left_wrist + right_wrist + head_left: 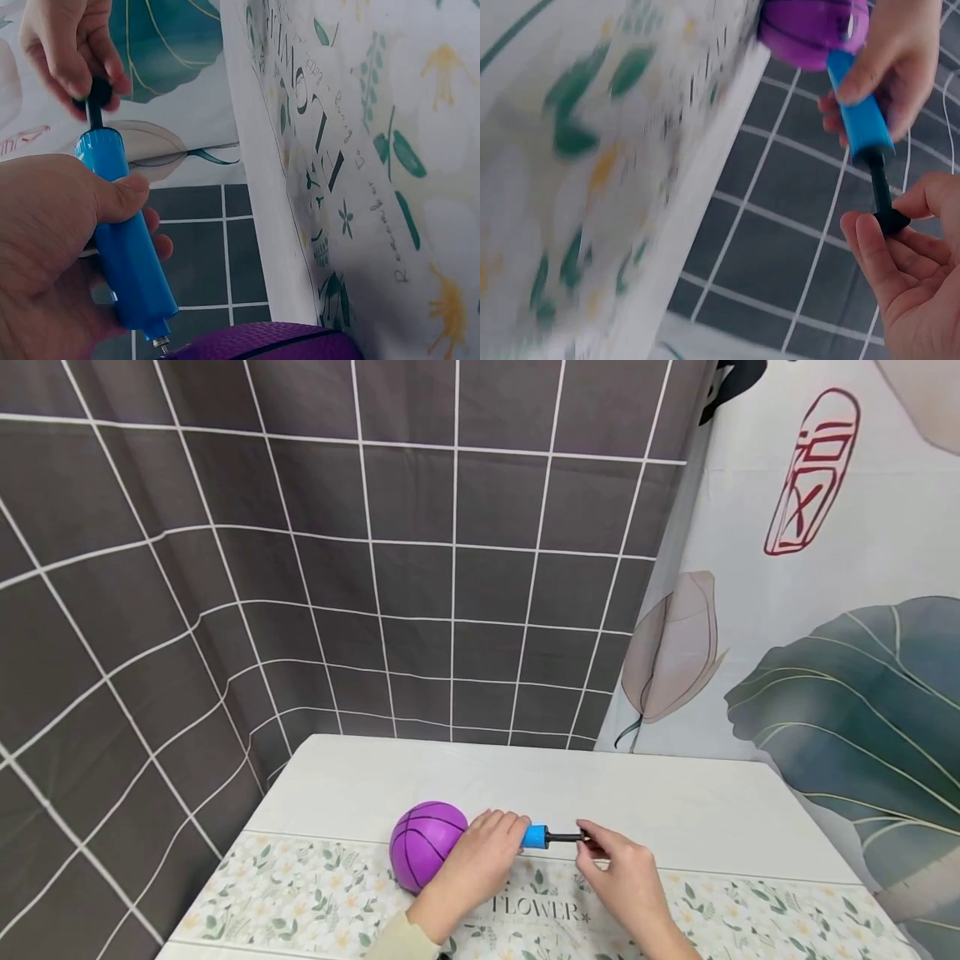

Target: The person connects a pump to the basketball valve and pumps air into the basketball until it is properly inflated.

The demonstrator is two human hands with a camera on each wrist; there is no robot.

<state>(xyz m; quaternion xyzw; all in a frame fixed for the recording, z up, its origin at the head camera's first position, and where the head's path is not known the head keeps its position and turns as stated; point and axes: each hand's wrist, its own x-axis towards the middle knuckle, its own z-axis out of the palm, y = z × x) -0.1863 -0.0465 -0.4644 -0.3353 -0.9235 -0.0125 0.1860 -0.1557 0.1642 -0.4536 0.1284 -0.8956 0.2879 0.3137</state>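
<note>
A blue hand pump (129, 240) lies lengthwise between the two hands, its black rod drawn partly out. My left hand (483, 853) grips the blue barrel, thumb on one side and fingers round the other. With thumb and fingers, my right hand (626, 877) pinches the black knob at the rod's end (891, 220). A purple ball with black lines (426, 847) rests on the table just left of my left hand. In the left wrist view a metal needle (161, 343) at the pump's tip meets the ball; how deep it sits cannot be told.
The white table (660, 793) carries a floral cloth band (300, 893) with printed lettering along its near side. Behind it hangs a dark curtain with a white grid (487, 585). A pale leaf-patterned curtain (750, 652) hangs at the right.
</note>
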